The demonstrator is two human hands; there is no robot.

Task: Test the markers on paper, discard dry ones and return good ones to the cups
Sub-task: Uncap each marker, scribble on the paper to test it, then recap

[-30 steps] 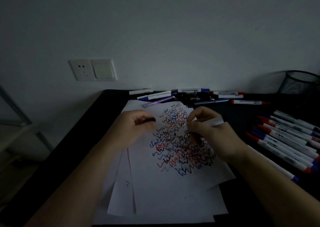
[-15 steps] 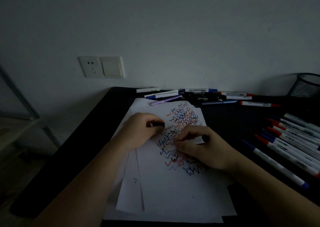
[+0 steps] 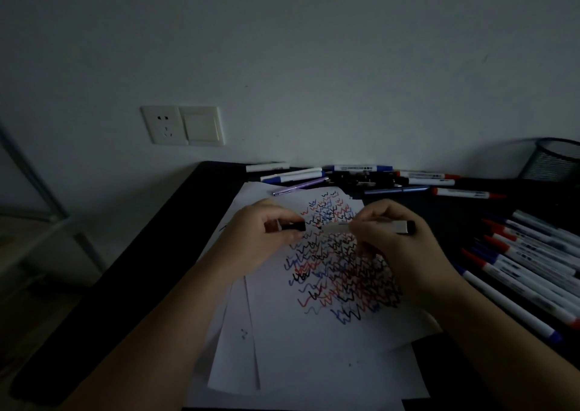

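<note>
Compared with half a second ago, the right hand has lifted off the paper and turned the marker from a writing angle to nearly horizontal. The marker tip, which was down on the scribbles, now points left toward the black cap. The left hand has stayed in much the same place, and the cap remains in it.

The marker has a white barrel with a black end plug at its right end. Its black tip is exposed and sits just right of the cap's open end; the two are close but apart. The marker hangs above the upper part of the paper, in the middle of the dark surface.

The right-hand fingers curl round the barrel and pinch it near its middle. The left-hand fingers pinch the cap, with the thumb underneath.

The paper is the top sheet of a loose stack. It carries dense zigzag test strokes in black, red and blue.

A row of capped markers with red and blue caps lies on the surface to the right. More markers and pens lie along the far edge by the wall. A black mesh cup stands at the far right corner.
</note>
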